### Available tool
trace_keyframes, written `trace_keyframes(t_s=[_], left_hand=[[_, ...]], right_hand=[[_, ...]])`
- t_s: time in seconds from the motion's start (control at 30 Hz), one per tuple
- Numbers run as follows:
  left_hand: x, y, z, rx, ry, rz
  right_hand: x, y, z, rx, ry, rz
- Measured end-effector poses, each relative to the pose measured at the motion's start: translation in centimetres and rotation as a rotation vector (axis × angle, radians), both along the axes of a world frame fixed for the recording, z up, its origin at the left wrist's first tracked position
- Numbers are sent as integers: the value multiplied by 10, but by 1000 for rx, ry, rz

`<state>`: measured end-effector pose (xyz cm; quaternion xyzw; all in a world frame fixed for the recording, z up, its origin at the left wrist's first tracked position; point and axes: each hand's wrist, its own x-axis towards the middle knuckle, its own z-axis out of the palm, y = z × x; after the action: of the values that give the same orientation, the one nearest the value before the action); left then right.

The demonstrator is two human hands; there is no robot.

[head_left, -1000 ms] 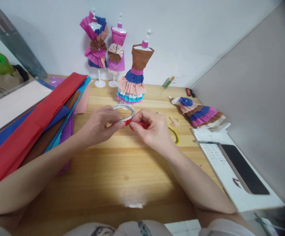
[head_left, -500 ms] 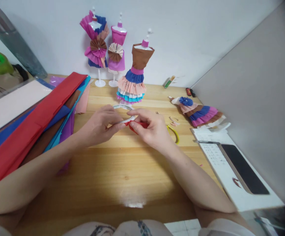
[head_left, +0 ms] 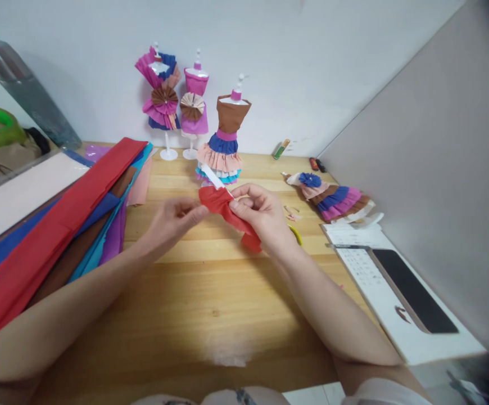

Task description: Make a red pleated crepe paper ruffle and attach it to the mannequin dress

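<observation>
A strip of red crepe paper (head_left: 219, 202) is gathered along a narrow white strip (head_left: 213, 176), which looks like tape and sticks out past the upper left end. My right hand (head_left: 263, 216) pinches the gathers between thumb and fingers, and the paper's loose end hangs below. My left hand (head_left: 179, 222) is at the strip's left edge, its thumb and bent fingers closed there. The paper's edge meets the thumb tip; the fingertips behind are partly hidden. Both hands are above the wooden table (head_left: 211, 315).
Dress forms in paper dresses, one brown-topped (head_left: 231, 115), stand by the wall. Folded crepe sheets (head_left: 71, 216) lie left. A paper-dressed form (head_left: 333, 197) lies right, near a white board with a phone (head_left: 413, 289). Yellow-handled scissors (head_left: 296, 234) show behind my right hand.
The white ring-shaped roll between my hands is gone from sight. The red paper is now spread out with a white strip along it. My left hand has moved slightly left.
</observation>
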<state>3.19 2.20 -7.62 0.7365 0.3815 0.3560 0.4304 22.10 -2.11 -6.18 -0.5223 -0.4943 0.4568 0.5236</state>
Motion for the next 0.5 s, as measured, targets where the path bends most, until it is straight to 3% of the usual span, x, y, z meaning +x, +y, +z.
trace_keyframes(t_s=[0.07,0.17,0.37,0.5], left_hand=[[8,-1,-7,-202,-91,-145],[16,-5,-13,-331,-268,-179],[13,-8,-9,-290,-218,-181],[8,-2,-6,-121,-53,-171]], right_hand=[[-3,-1,0,-11,19,19],[-6,-3,-2,-16,7,61],[-5,-2,-4,35,-54,54],[-3,-2,-4,64,-131,53]])
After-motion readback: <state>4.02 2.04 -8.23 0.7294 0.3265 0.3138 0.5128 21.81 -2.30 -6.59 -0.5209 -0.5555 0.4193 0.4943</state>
